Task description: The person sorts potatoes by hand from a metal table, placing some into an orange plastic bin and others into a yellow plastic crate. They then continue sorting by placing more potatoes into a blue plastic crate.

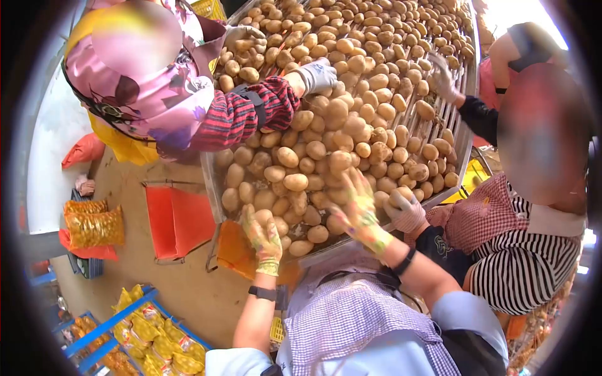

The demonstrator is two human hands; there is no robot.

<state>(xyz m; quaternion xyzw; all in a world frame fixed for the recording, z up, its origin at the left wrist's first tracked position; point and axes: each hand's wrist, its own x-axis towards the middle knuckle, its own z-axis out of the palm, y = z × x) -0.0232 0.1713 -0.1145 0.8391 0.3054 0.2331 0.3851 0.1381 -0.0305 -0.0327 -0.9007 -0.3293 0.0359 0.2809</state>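
Note:
Potatoes (296,182) lie heaped on a metal-edged sorting table of rods in front of me. My left hand (264,245), in a yellow-green patterned glove, is at the near left corner, its fingers curved around a potato (263,217). My right hand (360,216), in a matching glove, reaches over the near edge of the heap. Its fingers are spread and somewhat blurred, touching or just above the potatoes; I see nothing gripped in it.
A person in a pink floral head covering works at the left with a gloved hand (318,76) on the potatoes. Another person's gloved hands (406,214) are at the right edge. A red bin (179,222) stands left of the table. Yellow net bags (153,335) fill a blue-framed rack.

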